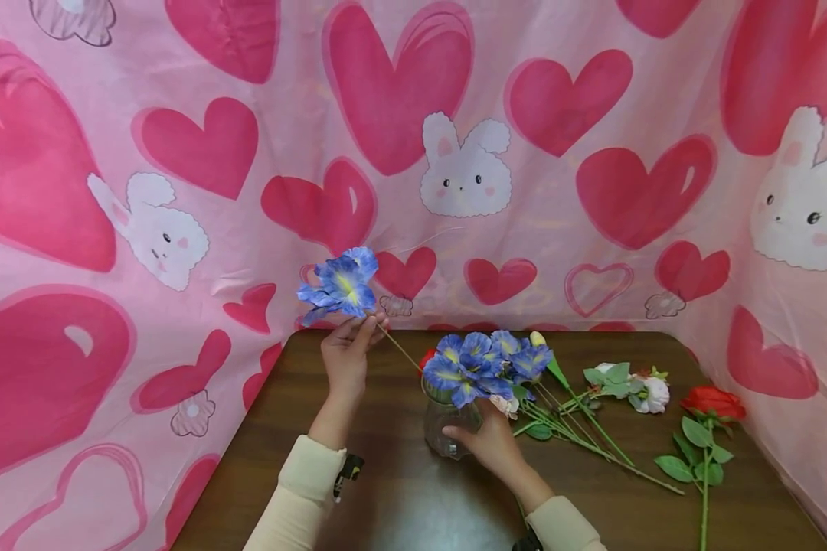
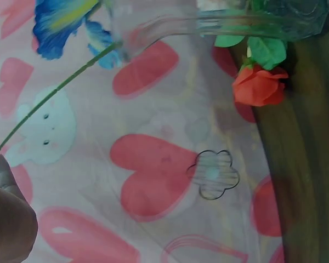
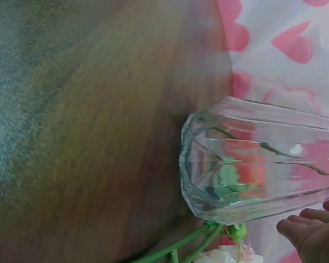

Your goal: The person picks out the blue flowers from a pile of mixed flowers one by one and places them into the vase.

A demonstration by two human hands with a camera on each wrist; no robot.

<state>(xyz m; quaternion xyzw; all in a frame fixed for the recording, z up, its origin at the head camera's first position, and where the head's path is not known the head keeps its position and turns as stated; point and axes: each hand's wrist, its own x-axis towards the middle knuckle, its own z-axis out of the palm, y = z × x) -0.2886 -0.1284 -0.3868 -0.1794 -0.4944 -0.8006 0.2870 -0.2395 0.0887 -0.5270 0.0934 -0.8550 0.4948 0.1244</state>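
Note:
Up at the left, my left hand (image 1: pixel 348 352) pinches the stem of a blue iris (image 1: pixel 344 283) just below its bloom. The thin stem slopes down to the mouth of a clear glass vase (image 1: pixel 444 436), which stands upright on the table. My right hand (image 1: pixel 492 444) holds the vase's right side, thumb toward me and fingers partly hidden behind the glass. Other blue iris blooms (image 1: pixel 462 367) spread over the rim. In the right wrist view, thin stems show inside the faceted vase (image 3: pixel 203 159), with fingertips (image 3: pixel 288 227) close along its wall.
Right of the vase lie green stems, a pale closed bud (image 1: pixel 537 339) and white flowers (image 1: pixel 655 394). A red rose (image 1: pixel 713 402) lies at the table's right. Another red rose (image 2: pixel 260 85) shows behind the vase in the left wrist view. Pink heart-printed cloth (image 1: pixel 465 260) encloses the brown table (image 1: pixel 386 497).

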